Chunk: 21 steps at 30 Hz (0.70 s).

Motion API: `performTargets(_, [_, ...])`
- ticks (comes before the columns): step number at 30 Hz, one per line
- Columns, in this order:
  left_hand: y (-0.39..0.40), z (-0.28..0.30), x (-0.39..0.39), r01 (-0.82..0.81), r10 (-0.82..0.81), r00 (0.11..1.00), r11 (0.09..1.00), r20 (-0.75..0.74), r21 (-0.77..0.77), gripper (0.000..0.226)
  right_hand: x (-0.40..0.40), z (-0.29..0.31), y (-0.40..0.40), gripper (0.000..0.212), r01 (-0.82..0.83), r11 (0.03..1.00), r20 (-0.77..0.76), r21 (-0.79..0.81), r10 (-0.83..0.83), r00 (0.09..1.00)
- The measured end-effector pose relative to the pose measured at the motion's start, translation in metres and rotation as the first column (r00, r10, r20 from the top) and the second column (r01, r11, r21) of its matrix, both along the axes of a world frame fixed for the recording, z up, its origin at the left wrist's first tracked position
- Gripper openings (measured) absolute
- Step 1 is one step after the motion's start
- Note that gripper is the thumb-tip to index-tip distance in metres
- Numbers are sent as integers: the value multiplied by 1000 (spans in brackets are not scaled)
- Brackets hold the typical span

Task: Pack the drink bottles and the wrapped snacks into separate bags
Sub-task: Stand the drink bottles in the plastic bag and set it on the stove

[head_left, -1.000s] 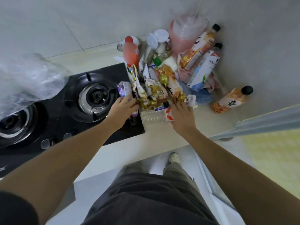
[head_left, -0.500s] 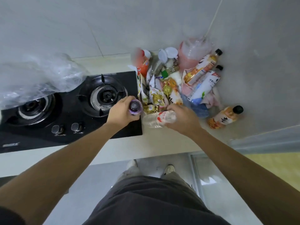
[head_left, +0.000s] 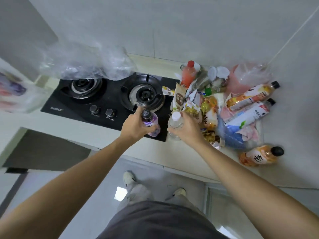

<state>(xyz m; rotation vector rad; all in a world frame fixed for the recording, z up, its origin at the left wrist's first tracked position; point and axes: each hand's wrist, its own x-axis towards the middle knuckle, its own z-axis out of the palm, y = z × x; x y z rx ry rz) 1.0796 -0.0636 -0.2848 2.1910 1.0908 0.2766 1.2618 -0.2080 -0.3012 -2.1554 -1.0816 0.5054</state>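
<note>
At the front edge of the gas hob (head_left: pixel 110 100), the left hand (head_left: pixel 133 127) is clamped around a purple-labelled bottle (head_left: pixel 150 123) with a dark cap, held upright. Just beside it, the right hand (head_left: pixel 187 129) grips a clear bottle (head_left: pixel 175 124) with a white cap. Wrapped snacks (head_left: pixel 189 102) and other bottles lie heaped to the right.

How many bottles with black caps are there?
4, though the pile may hide more: purple bottle in the left hand; orange-label bottle and white-label bottle lying against the wall; orange bottle alone, nearest the counter edge.
</note>
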Motion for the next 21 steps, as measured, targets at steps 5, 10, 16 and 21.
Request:
performTargets(5, [1, 17, -44, -121, 121, 992, 993, 30, -13, 56, -14, 7, 22, 66, -43, 998, 123, -43, 48, 991])
performTargets(10, [20, 36, -101, -235, 236, 967, 972, 93, -15, 46, -53, 49, 58, 53, -112, 992, 132, 52, 104, 986])
performTargets(16, [57, 59, -200, -320, 312, 935, 947, 170, 19, 49, -153, 91, 127, 52, -239, 954, 92, 183, 225, 970])
performTargets(21, [96, 78, -308, -378, 366, 908, 926, 206, 21, 53, -255, 109, 187, 53, -281, 938, 66, 201, 274, 960])
